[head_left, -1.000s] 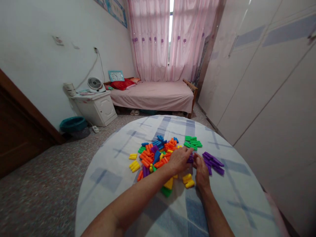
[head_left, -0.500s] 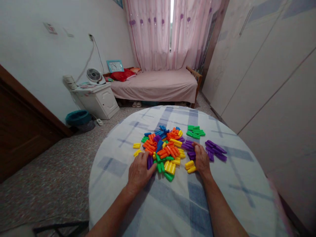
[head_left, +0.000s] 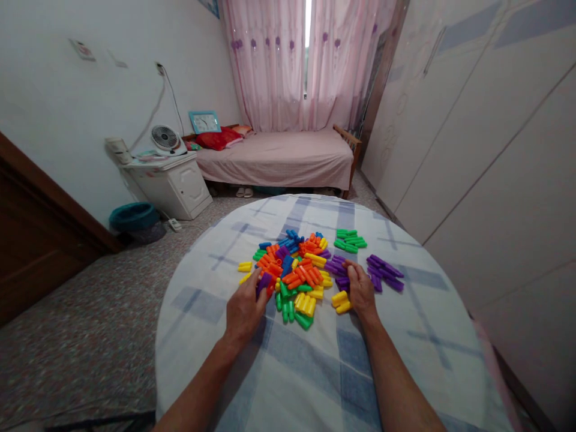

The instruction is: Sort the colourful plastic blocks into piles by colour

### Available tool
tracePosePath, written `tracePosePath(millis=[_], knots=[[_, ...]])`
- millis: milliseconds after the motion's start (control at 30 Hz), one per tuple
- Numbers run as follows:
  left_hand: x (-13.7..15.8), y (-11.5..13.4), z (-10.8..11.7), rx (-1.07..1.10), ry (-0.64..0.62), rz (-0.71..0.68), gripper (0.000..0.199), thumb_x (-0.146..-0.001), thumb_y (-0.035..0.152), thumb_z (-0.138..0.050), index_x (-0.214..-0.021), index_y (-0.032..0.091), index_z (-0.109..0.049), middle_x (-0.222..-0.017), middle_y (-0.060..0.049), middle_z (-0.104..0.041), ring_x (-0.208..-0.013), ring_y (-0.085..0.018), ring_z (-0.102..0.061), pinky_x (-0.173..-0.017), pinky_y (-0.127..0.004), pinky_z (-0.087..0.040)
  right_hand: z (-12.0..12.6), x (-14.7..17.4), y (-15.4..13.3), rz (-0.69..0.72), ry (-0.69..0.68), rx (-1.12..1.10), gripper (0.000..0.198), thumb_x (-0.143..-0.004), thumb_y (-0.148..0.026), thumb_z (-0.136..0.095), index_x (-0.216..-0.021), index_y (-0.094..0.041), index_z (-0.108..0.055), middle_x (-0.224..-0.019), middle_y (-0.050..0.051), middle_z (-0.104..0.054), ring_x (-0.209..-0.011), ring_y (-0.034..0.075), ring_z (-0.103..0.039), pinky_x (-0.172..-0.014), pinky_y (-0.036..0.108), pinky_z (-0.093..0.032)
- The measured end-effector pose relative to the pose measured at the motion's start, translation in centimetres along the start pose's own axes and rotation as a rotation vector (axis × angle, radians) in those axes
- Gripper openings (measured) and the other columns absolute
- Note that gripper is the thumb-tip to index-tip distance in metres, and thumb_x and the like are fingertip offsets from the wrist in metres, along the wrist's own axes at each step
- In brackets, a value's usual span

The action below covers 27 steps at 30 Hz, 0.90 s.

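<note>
My left hand (head_left: 245,305) is closed on a purple plastic building block (head_left: 264,282), lifted at the left front of a mixed pile. The blocks look like short tubes joined side by side. My right hand (head_left: 361,291) pinches the near end of another purple block (head_left: 335,266) at the pile's right side; its thumb is partly hidden. Just left of that wrist lie yellow blocks (head_left: 341,302). Orange blocks (head_left: 303,275) top the pile's middle, with green blocks (head_left: 288,305) in front and blue blocks (head_left: 290,241) behind.
A group of green blocks (head_left: 350,241) lies at the back right, and purple blocks (head_left: 386,274) lie right of my right hand. The round table (head_left: 306,384) wears a checked cloth. Beyond it stand a bed (head_left: 288,153), a white cabinet (head_left: 180,189) and a wardrobe (head_left: 472,156).
My left hand has raised the purple block from the pile's left front edge, turning it and uncovering an orange block. My right hand stays at its purple block. The view has shifted slightly.
</note>
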<state>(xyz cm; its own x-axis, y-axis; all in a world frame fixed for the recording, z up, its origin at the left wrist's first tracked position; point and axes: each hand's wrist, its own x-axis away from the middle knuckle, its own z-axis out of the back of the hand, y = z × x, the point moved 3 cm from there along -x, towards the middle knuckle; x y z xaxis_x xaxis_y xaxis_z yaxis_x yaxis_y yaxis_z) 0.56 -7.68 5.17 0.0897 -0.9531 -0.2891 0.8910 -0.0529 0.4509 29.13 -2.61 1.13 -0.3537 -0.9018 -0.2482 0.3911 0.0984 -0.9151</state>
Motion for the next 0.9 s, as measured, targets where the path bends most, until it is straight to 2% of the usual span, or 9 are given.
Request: tracePosePath(millis=[100,200,300,467,567,633,733,833,900], knots=[[-1.0,2.0,1.2,0.124,0.021,-0.067,0.039,-0.085,0.027,-0.049,-0.123,0.025,-0.051,-0.119,-0.004,-0.063,-0.103,-0.019,-0.06,-0.088,-0.029,-0.047,0.0,0.0,0.0,0.001,-0.005,-0.001,0.052,-0.085,-0.053,-0.035,-0.11,-0.016,-0.061,-0.11,0.011,-0.067,-0.104,0.023,-0.058,-0.093,0.038,-0.042],[-2.6,5.9,0.9,0.204,-0.024,-0.249,0.032,-0.084,0.025,-0.051,-0.116,0.023,-0.057,-0.115,-0.004,-0.064,-0.105,-0.019,-0.059,-0.093,-0.03,-0.045,0.0,0.0,0.1,-0.001,-0.007,-0.008,0.052,-0.085,-0.053,-0.035,-0.11,-0.016,-0.061,-0.11,0.011,-0.066,-0.104,0.022,-0.058,-0.094,0.037,-0.042],[-4.0,10.2,-1.3,0.203,-0.109,-0.446,0.028,-0.085,0.022,-0.05,-0.112,0.021,-0.058,-0.111,-0.005,-0.065,-0.103,-0.018,-0.059,-0.092,-0.029,-0.045,0.0,0.0,0.3,-0.004,-0.023,-0.038,0.05,-0.085,-0.052,-0.036,-0.111,-0.016,-0.06,-0.11,0.011,-0.066,-0.104,0.022,-0.058,-0.095,0.037,-0.041],[-5.3,14.2,-5.1,0.054,-0.214,-0.565,0.023,-0.084,0.025,-0.053,-0.105,0.022,-0.06,-0.101,-0.005,-0.065,-0.096,-0.018,-0.059,-0.084,-0.03,-0.049,0.2,-0.1,0.4,0.013,-0.028,-0.06,0.049,-0.086,-0.052,-0.035,-0.11,-0.016,-0.059,-0.111,0.011,-0.065,-0.104,0.022,-0.057,-0.095,0.039,-0.041],[-5.7,13.5,-5.1,0.094,-0.134,-0.606,0.024,-0.085,0.028,-0.051,-0.107,0.022,-0.059,-0.104,-0.005,-0.063,-0.1,-0.018,-0.057,-0.088,-0.03,-0.047,0.2,0.0,0.4,0.017,-0.026,-0.07,0.049,-0.086,-0.051,-0.035,-0.111,-0.015,-0.059,-0.112,0.012,-0.064,-0.106,0.022,-0.057,-0.096,0.039,-0.04],[-6.4,11.4,-4.3,0.104,-0.061,-0.578,0.025,-0.086,0.024,-0.049,-0.108,0.022,-0.059,-0.107,-0.005,-0.062,-0.103,-0.018,-0.055,-0.091,-0.03,-0.045,0.2,0.0,0.5,0.005,-0.033,-0.071,0.049,-0.087,-0.051,-0.035,-0.111,-0.016,-0.058,-0.111,0.012,-0.065,-0.106,0.022,-0.058,-0.097,0.039,-0.04],[-8.3,7.0,-3.2,0.007,-0.003,-0.43,0.023,-0.083,0.019,-0.05,-0.103,0.02,-0.062,-0.109,-0.006,-0.062,-0.103,-0.019,-0.055,-0.094,-0.032,-0.042,0.0,-0.1,0.6,-0.009,-0.043,-0.054,0.049,-0.086,-0.051,-0.035,-0.111,-0.017,-0.059,-0.112,0.012,-0.065,-0.107,0.023,-0.057,-0.098,0.04,-0.039],[-10.4,3.8,-2.7,-0.102,-0.059,-0.29,0.025,-0.083,0.023,-0.05,-0.104,0.018,-0.063,-0.11,-0.008,-0.063,-0.102,-0.021,-0.056,-0.092,-0.032,-0.043,-0.2,-0.2,0.6,-0.024,-0.041,-0.038,0.049,-0.085,-0.052,-0.036,-0.111,-0.017,-0.059,-0.113,0.011,-0.065,-0.107,0.024,-0.057,-0.098,0.04,-0.039],[-11.3,2.9,-2.8,-0.122,-0.14,-0.237,0.029,-0.084,0.027,-0.049,-0.109,0.02,-0.063,-0.11,-0.007,-0.065,-0.1,-0.021,-0.058,-0.087,-0.029,-0.044,-0.1,-0.2,0.5,-0.022,-0.027,-0.03,0.048,-0.085,-0.052,-0.037,-0.11,-0.017,-0.06,-0.112,0.011,-0.065,-0.106,0.024,-0.058,-0.097,0.04,-0.04]])
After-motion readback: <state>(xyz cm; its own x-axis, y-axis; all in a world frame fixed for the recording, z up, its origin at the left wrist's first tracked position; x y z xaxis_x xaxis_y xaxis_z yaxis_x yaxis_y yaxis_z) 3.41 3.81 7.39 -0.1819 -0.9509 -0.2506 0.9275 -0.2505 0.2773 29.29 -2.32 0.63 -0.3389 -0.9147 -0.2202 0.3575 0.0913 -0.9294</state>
